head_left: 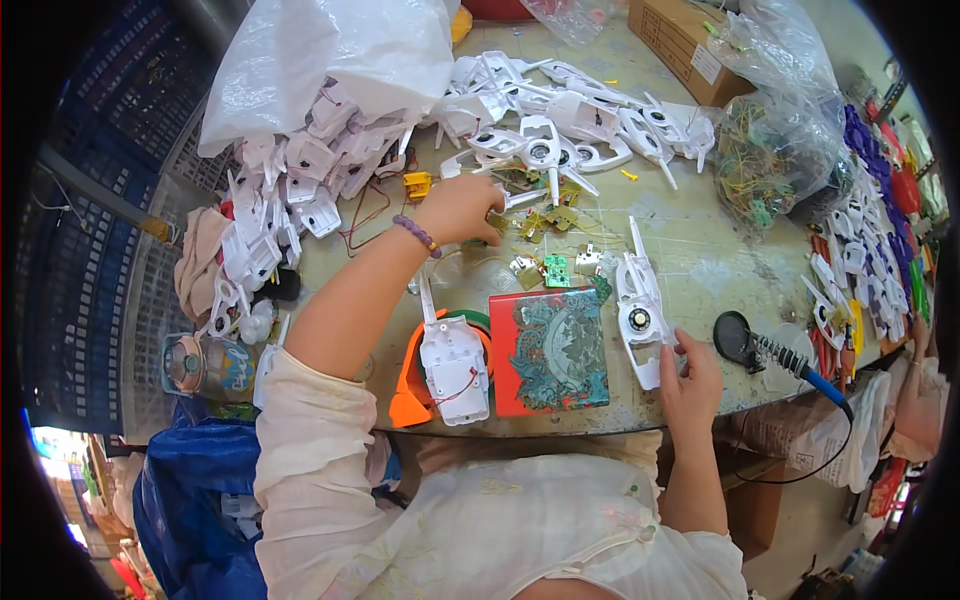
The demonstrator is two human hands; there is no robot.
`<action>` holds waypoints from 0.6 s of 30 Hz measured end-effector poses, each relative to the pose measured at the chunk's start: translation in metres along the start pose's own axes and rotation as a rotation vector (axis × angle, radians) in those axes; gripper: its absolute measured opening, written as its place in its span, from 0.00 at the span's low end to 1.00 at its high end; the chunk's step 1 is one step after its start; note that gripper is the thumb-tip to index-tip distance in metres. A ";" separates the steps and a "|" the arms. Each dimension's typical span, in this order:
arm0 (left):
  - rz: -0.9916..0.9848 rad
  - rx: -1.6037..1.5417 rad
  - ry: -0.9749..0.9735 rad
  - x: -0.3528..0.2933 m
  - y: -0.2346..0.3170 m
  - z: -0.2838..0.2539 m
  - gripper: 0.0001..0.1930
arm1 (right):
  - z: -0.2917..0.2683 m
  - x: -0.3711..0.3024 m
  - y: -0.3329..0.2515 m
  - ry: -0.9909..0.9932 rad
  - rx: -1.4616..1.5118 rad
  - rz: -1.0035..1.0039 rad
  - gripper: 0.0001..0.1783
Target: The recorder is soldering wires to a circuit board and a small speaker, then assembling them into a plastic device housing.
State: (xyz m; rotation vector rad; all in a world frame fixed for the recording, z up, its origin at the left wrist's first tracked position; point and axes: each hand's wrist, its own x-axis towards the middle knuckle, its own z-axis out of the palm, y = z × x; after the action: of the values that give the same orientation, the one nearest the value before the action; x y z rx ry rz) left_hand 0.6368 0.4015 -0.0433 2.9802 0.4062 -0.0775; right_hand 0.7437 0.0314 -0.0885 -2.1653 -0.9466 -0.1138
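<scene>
My left hand (462, 212), with a beaded bracelet at the wrist, reaches in among small circuit boards with metal parts (540, 222). Its fingers are curled down, and whatever they grip is hidden. At the right, my right hand (692, 385) rests by the lower edge of a white plastic shell half (640, 315) with a round black speaker-like part. The thumb and fingers there are apart, the thumb close to the shell. Between my arms lie another white shell (455, 370) with a red wire, an orange holder (408, 385) and a red box with a dark patterned top (548, 352).
White shells (540, 150) pile along the back and left, partly under a plastic bag (320, 70). A soldering iron (815, 380) with a blue handle sits in its coiled stand at right. Behind it are a bag of wired parts (765, 165) and a cardboard box (685, 50).
</scene>
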 end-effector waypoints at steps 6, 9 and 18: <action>-0.023 -0.021 -0.053 -0.003 0.001 0.006 0.17 | -0.003 -0.003 -0.002 0.026 0.106 0.009 0.14; -0.049 -0.094 -0.037 -0.004 -0.003 0.009 0.16 | -0.003 -0.002 -0.003 0.036 0.145 -0.005 0.14; -0.057 -0.503 -0.079 -0.017 -0.014 -0.016 0.10 | -0.008 -0.002 -0.005 0.101 0.222 -0.007 0.13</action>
State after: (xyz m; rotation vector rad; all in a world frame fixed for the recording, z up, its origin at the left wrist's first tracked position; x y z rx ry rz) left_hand 0.6168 0.4130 -0.0283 2.4630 0.4272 -0.0844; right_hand 0.7403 0.0273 -0.0803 -1.9343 -0.8664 -0.1148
